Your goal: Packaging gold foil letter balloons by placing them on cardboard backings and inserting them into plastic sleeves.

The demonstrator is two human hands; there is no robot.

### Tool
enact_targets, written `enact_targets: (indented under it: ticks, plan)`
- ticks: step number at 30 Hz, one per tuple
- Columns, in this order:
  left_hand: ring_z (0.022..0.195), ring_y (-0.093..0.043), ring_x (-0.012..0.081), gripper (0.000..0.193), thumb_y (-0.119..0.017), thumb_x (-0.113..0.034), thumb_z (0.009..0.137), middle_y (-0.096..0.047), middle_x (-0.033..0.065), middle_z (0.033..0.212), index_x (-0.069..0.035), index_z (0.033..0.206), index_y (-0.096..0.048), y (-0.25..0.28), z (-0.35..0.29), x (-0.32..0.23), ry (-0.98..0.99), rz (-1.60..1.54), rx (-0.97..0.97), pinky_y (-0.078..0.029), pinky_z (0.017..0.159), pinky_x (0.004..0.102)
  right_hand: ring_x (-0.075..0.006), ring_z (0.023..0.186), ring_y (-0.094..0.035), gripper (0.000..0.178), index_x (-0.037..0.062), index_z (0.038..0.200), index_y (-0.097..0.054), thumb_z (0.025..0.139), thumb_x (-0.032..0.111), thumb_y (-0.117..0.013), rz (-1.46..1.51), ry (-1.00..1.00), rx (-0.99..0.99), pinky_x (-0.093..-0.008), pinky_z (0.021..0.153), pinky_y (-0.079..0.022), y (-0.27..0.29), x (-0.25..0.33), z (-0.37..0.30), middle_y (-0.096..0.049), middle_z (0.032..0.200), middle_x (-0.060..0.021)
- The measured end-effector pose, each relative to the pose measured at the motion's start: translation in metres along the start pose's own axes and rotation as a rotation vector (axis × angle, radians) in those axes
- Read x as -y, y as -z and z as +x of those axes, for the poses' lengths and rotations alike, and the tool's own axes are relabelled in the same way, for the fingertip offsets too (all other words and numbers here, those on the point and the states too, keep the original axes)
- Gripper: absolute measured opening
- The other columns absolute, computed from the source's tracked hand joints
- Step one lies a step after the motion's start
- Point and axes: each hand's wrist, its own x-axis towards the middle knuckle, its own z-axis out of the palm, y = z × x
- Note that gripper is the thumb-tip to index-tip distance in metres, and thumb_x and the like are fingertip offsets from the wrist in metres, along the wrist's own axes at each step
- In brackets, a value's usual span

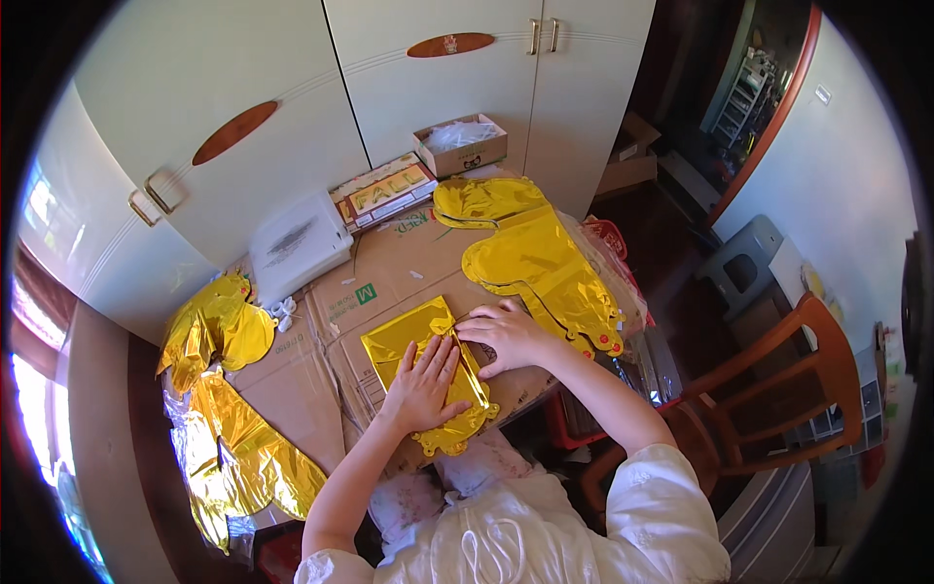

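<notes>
On the cardboard in front of me lies a shiny gold foil balloon (391, 343), flat and folded into a rough rectangle. Its near end has a scalloped, lobed edge. My left hand (425, 384) rests flat on the foil with its fingers stretched out, pressing down on the middle. Over the foil's right edge my right hand (508, 338) is spread, thumb apart from the fingers, touching the edge near a small crumpled bit of foil. What lies under both palms is hidden.
More flat gold foil balloons (540, 255) lie at the right, and crumpled gold foil balloons (248, 443) at the left. At the back stand a white stack (300, 245), a flat printed box (384, 192) and an open carton (467, 154). A wooden chair (778, 375) stands right.
</notes>
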Motion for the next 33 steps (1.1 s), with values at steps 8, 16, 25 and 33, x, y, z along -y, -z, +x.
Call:
enact_targets:
  ticks: [8,16,25,33]
  plan:
    - [0.143,-0.026,0.0340,0.091,-0.039,-0.069,0.088,-0.032,0.0192,0.152,0.001,0.145,-0.033,0.000,0.000,-0.001,-0.001,0.035,-0.003,-0.017,0.115,0.0535,-0.0241,0.133,-0.038,0.089,0.0139,0.135,-0.051,0.064,0.063,-0.074,-0.041,0.000,0.021,-0.0503,0.107,-0.029,0.005,0.004,-0.005,-0.048,0.141,-0.0026]
    - [0.143,-0.024,0.0367,0.087,-0.039,-0.068,0.088,-0.032,0.0185,0.152,-0.003,0.147,-0.034,0.002,0.001,-0.001,-0.002,0.020,0.005,-0.016,0.115,0.0544,-0.0255,0.121,-0.052,0.033,0.0143,0.116,-0.066,0.087,0.030,-0.062,0.346,-0.014,-0.123,-0.0433,0.104,-0.036,-0.002,-0.037,0.033,-0.061,0.125,-0.0055]
    - [0.142,-0.021,0.0439,0.087,-0.040,-0.068,0.087,-0.031,0.0185,0.152,-0.005,0.147,-0.033,-0.002,0.000,-0.003,0.023,0.006,-0.005,-0.011,0.113,0.0615,-0.0222,0.140,-0.036,0.041,0.0221,0.137,-0.052,0.097,0.032,-0.048,-0.040,0.140,0.048,-0.0471,0.114,-0.026,-0.029,-0.043,0.090,-0.046,0.146,0.0035]
    - [0.143,-0.019,0.0442,0.086,-0.041,-0.068,0.086,-0.028,0.0165,0.154,-0.008,0.147,-0.034,-0.003,-0.002,-0.003,0.038,-0.029,0.000,-0.010,0.109,0.0691,-0.0254,0.143,-0.029,0.050,0.0259,0.147,-0.038,0.101,0.044,-0.036,-0.146,0.117,0.049,-0.0501,0.117,-0.018,-0.028,-0.037,0.078,-0.037,0.152,0.0070]
